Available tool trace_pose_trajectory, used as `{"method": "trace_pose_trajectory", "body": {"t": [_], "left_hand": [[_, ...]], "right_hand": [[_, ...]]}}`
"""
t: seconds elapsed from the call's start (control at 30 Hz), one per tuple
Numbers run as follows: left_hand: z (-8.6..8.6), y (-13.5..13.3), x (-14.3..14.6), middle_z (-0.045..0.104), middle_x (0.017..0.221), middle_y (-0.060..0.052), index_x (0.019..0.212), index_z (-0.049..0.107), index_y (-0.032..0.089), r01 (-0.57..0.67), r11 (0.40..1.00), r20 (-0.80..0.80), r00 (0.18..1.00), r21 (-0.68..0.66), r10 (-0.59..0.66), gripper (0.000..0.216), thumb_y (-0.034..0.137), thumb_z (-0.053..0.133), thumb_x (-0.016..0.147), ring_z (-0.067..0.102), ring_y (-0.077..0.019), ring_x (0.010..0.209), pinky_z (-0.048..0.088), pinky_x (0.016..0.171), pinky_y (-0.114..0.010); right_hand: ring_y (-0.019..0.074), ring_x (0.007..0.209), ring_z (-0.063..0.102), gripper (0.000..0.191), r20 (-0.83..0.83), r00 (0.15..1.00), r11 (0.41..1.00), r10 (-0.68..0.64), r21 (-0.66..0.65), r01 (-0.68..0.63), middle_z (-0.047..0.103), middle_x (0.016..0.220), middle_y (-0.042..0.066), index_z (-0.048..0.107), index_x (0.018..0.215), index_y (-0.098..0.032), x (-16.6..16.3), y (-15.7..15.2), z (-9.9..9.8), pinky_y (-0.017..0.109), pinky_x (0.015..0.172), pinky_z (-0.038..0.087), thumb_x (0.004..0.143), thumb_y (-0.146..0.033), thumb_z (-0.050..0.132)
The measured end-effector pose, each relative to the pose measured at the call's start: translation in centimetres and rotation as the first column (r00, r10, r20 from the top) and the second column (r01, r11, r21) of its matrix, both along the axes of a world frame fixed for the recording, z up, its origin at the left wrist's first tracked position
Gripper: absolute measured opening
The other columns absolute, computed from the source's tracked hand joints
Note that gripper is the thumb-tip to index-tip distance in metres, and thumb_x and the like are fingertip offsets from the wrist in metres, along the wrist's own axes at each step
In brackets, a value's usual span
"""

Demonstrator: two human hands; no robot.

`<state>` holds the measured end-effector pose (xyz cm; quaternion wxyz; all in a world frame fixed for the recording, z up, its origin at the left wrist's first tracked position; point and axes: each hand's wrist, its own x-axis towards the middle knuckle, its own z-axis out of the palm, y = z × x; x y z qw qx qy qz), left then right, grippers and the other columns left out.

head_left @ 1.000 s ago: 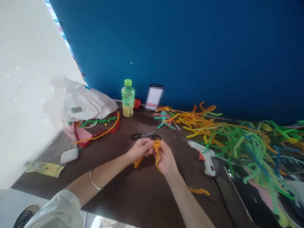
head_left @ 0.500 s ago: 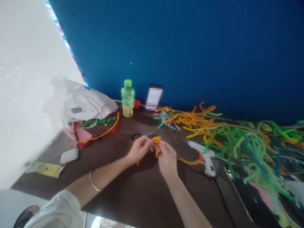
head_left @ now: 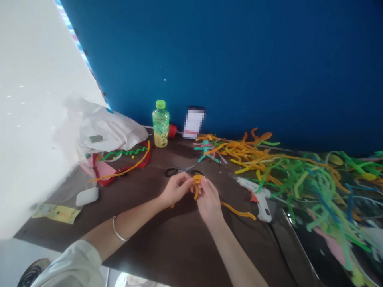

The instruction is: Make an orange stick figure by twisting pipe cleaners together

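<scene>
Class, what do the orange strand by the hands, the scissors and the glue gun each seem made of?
The orange pipe cleaner looks like matte fuzzy chenille, probably over wire, since it holds bends. The scissors seem shiny steel with black plastic loops. The glue gun looks like glossy white plastic.

Place: craft workspace, a dark tabletop (head_left: 167,243) against a blue wall (head_left: 239,67)
Signs: heaped colored pipe cleaners (head_left: 311,179) at right, hot glue gun (head_left: 257,199) and scissors (head_left: 179,172) at center

The head-worn camera looks forward and down, close above the person's hands (head_left: 176,189), over the worktop (head_left: 167,247) toward a blue wall (head_left: 239,67).
</scene>
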<state>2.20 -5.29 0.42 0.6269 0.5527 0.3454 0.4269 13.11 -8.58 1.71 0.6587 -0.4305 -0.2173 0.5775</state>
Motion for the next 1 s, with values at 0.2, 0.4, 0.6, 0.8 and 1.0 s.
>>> {"method": "trace_pose_trajectory", "body": {"t": [0.2,0.4,0.6,0.8,1.0], "left_hand": [[0.7,-0.2,-0.1,0.057,0.055,-0.001,0.068,0.05,0.014,0.007,0.998,-0.054,0.999,0.06,-0.003,0.033,0.046,0.05,0.077,0.05,-0.0081,0.05,0.038,0.052,-0.02],[0.9,-0.2,-0.2,0.057,0.056,-0.001,0.066,0.051,0.014,0.001,0.997,-0.072,0.997,0.076,0.005,0.034,0.046,0.05,0.076,0.052,-0.0092,0.052,0.039,0.053,-0.021],[0.8,-0.3,-0.1,0.056,0.056,-0.001,0.066,0.05,0.013,0.0,0.997,-0.058,0.998,0.073,0.004,0.033,0.045,0.05,0.077,0.051,-0.0084,0.052,0.038,0.053,-0.02],[0.4,0.3,-0.2,0.053,0.052,0.001,0.066,0.047,0.014,0.061,0.994,0.052,0.997,-0.092,-0.056,0.035,0.047,0.053,0.074,0.041,-0.0045,0.042,0.029,0.042,-0.017],[0.6,0.9,-0.6,0.037,0.038,0.007,0.064,0.045,0.014,0.369,0.873,0.294,0.914,-0.317,-0.28,0.036,0.048,0.054,0.073,0.024,-0.002,0.031,0.019,0.036,-0.017]], "right_hand": [[0.0091,0.053,0.044,0.022,-0.034,0.999,0.999,-0.032,0.009,0.032,0.05,0.058,-0.003,0.056,0.06,-0.019,-0.2,0.0,-0.2,0.024,0.054,0.039,0.069,-0.038,0.064],[0.009,0.052,0.044,0.032,-0.076,0.997,1.0,-0.003,-0.011,0.002,0.046,0.053,-0.004,0.048,0.052,-0.018,-0.2,0.0,-0.3,0.025,0.054,0.038,0.069,-0.041,0.064],[0.0084,0.054,0.046,0.029,-0.079,0.996,0.999,-0.03,-0.017,0.028,0.05,0.055,-0.005,0.05,0.055,-0.018,-0.5,0.1,-0.2,0.024,0.056,0.038,0.069,-0.039,0.064],[0.0082,0.051,0.043,0.033,-0.033,0.999,1.0,0.001,0.005,-0.001,0.045,0.052,-0.005,0.049,0.052,-0.018,-0.1,0.0,0.1,0.023,0.052,0.037,0.072,-0.042,0.06],[0.009,0.057,0.046,0.017,0.052,0.998,0.998,0.023,0.06,-0.026,0.054,0.064,-0.002,0.061,0.073,-0.018,1.2,0.2,0.5,0.022,0.055,0.036,0.066,-0.034,0.067]]}}
